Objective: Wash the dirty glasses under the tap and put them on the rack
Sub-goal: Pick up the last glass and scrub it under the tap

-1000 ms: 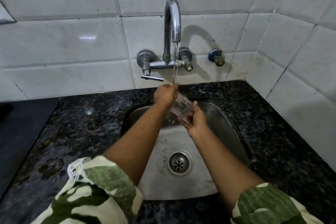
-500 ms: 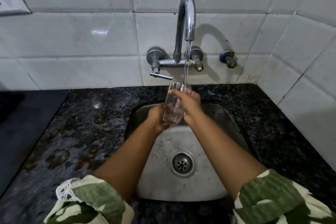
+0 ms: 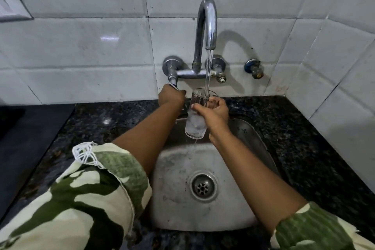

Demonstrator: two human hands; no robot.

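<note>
Right hand (image 3: 213, 112) wrapped around the upper part of a clear glass (image 3: 196, 119), holding it upright over the sink (image 3: 176, 189) with its mouth right under the tap (image 3: 207, 24) spout, water stream (image 3: 208, 75) running into it and a drip off its base. Left hand (image 3: 170, 97) closed on the tap's lever handle (image 3: 173, 85) just left of the glass, fingers curled over it. Steel sink with a drain (image 3: 203, 187) sits in a dark speckled counter (image 3: 294, 128), white tiled wall (image 3: 81, 46) behind, both forearms bare with camouflage sleeves (image 3: 81, 199) rolled up.
</note>
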